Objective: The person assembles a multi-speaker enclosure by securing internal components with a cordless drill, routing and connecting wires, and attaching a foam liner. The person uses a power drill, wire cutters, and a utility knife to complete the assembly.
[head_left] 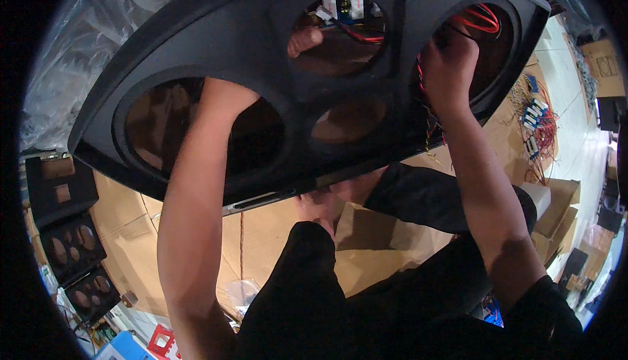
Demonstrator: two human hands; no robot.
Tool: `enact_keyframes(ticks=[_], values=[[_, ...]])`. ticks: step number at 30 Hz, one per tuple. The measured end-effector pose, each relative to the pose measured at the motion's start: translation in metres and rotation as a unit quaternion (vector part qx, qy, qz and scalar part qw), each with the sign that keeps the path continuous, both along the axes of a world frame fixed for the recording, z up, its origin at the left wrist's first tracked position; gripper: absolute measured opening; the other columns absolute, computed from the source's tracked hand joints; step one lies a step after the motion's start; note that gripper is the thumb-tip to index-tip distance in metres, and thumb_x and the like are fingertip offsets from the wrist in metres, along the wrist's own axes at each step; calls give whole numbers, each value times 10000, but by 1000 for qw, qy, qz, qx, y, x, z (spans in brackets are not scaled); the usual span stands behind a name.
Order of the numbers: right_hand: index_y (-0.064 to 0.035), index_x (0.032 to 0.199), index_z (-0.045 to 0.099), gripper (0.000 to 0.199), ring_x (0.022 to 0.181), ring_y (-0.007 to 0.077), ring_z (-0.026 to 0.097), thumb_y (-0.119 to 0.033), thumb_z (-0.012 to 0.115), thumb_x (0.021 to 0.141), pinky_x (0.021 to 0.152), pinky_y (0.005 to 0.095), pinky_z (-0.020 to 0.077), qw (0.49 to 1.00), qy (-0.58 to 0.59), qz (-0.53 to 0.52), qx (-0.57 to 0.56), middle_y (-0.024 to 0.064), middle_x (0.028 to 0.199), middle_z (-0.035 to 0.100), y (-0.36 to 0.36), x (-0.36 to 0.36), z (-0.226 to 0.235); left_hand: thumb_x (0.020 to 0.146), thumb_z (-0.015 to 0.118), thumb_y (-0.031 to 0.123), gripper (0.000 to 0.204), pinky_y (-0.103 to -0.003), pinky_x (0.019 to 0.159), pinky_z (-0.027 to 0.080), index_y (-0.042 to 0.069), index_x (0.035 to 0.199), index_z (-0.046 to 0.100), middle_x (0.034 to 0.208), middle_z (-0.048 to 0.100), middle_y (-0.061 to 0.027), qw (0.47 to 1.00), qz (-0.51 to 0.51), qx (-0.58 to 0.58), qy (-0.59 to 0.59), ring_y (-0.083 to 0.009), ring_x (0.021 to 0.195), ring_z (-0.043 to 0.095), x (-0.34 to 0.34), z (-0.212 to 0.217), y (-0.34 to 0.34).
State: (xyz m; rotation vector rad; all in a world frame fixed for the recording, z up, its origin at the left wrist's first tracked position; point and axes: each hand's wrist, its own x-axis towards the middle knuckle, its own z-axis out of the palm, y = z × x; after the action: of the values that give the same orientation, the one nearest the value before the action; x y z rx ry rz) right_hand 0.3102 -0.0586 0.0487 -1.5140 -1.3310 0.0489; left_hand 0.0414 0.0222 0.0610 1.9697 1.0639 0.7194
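Fingers of the right hand (447, 59) pinch red wires (481, 18) inside the black speaker panel (216, 46) — left hand's (305, 38) grip can't be told.

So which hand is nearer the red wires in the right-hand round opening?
Right. The right hand is at that opening, beside the red wires; the left hand is reached inside the black panel, farther away.

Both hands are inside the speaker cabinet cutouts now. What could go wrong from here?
The left hand is reached deep through the big left cutout, so the forearm may scrape its edge. The right hand is among the red wires at the right cutout; a tug might loosen one. The black cabinet seems propped on the legs and could slip.
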Motion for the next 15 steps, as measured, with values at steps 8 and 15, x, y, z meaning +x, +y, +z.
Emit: enact_keyframes(ticks=[8,15], values=[[27,935,658,172,679,165,651,-140,619,944,646,270,497,943,315,109,6,86,805,690,-4,-5,1,907,663,269,373,-319,904,478,35,1196,626,1168,640,-67,971,-96,-84,-202,-182,1053,595,-3,-54,51],[-13,894,618,139,564,145,589,-137,608,956,521,282,469,815,546,173,-90,74,753,649,-18,-4,23,901,599,98,394,-367,1019,449,31,1284,536,1238,605,-96,991,5,135,-13,-244,1160,577,16,-57,30]])
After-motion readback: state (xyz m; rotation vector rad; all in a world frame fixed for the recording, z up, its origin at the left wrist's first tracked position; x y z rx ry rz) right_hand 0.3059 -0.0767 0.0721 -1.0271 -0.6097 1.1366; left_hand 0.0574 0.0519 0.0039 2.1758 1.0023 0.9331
